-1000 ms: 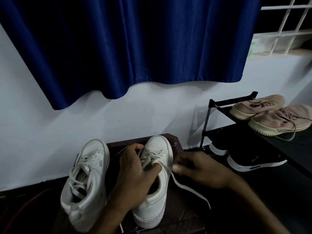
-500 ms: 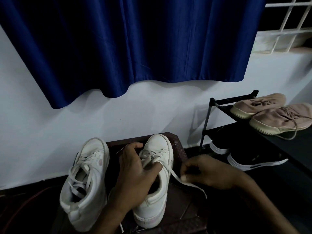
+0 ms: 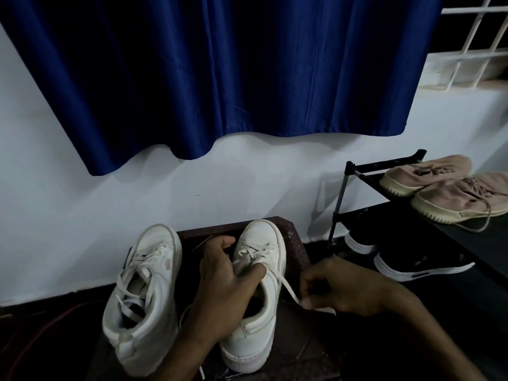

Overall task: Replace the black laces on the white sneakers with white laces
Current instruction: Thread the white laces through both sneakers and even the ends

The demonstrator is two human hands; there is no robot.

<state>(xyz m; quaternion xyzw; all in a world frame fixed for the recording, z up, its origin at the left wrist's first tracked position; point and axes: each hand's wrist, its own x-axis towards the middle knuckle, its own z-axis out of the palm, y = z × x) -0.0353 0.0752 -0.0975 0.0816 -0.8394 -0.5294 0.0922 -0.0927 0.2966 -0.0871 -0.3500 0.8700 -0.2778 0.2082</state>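
Note:
Two white sneakers stand on a dark brown stool (image 3: 295,243), toes toward the wall. The left sneaker (image 3: 143,306) carries a white lace and is untouched. My left hand (image 3: 225,292) grips the right sneaker (image 3: 258,325) over its tongue, thumb on the crossed white laces. A loose white lace (image 3: 288,290) runs from that sneaker's right side down to my right hand (image 3: 338,287), which pinches it just right of the shoe. No black lace is visible.
A black shoe rack (image 3: 346,188) stands at the right, with tan sneakers (image 3: 453,199) on top and black sneakers (image 3: 412,259) below. A blue curtain (image 3: 220,78) hangs over the white wall behind. A window grille (image 3: 472,39) is at upper right.
My right hand has pulled the loose white lace out to the right and slightly toward me, drawing it tauter. My left hand stays on the right sneaker.

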